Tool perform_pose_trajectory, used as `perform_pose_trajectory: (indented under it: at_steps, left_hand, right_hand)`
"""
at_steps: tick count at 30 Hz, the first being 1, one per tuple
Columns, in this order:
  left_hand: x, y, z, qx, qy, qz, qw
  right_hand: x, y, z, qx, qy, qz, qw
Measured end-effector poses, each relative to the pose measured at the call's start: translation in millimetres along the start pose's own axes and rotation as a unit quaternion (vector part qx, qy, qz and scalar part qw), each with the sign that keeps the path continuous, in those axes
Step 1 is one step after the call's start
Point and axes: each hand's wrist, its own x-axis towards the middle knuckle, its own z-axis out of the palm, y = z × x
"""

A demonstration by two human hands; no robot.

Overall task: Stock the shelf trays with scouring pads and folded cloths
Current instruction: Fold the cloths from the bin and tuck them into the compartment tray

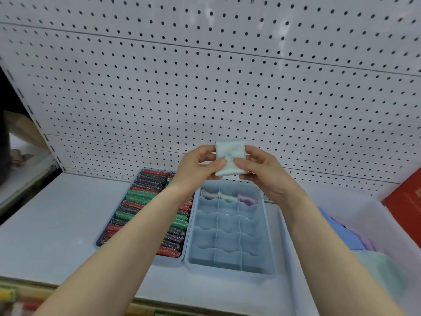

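Both hands are holding up a small pale mint folded cloth [230, 157] in front of the white pegboard [205, 76], above the far end of the trays. The left hand [197, 166] is pinching its left edge with thumb in front and fingers curled behind, and the right hand [259, 169] is gripping the right side the same way, thumb lying across the lower front of the cloth.

Down on the white shelf [57, 213] two light blue trays are sitting side by side, touching. The left tray [169, 258] is packed pretty much full with scouring pads [136, 201] standing on edge in rows: red, green and dark sparkly ones all mixed together. The divided tray [230, 226] on the right is split by wavy dividers into a grid three cells wide. Only the back row is holding anything: a whitish rolled cloth [208, 194], a mint one [227, 197] and a lilac one [247, 199], one per cell.

Further right, a clear plastic bin [373, 213] is holding loose cloths [346, 236] in blue, lilac and mint. A red box [405, 206] is standing behind it, against the pegboard.
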Motion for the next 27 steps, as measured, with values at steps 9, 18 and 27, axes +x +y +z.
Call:
perform_pose_trajectory:
  at_steps: [9,18,27]
  left_hand:
    - [-3.7,-16.7,-15.2,-0.117,-0.039,-0.102,0.987]
    - [-4.5,-55.0,-32.5,0.033,0.004,-0.065,0.997]
    - [0.3,-110.3,-56.9,0.270,-0.071,-0.023,0.960]
  right_hand:
    - [-1.9,20.2,10.7,-0.050,0.002,-0.003,0.999]
    - [8.3,55.8,14.1,-0.044,0.023,0.103,0.993]
    - [22.5,108.2,20.6,-0.217,0.002,0.180,0.959]
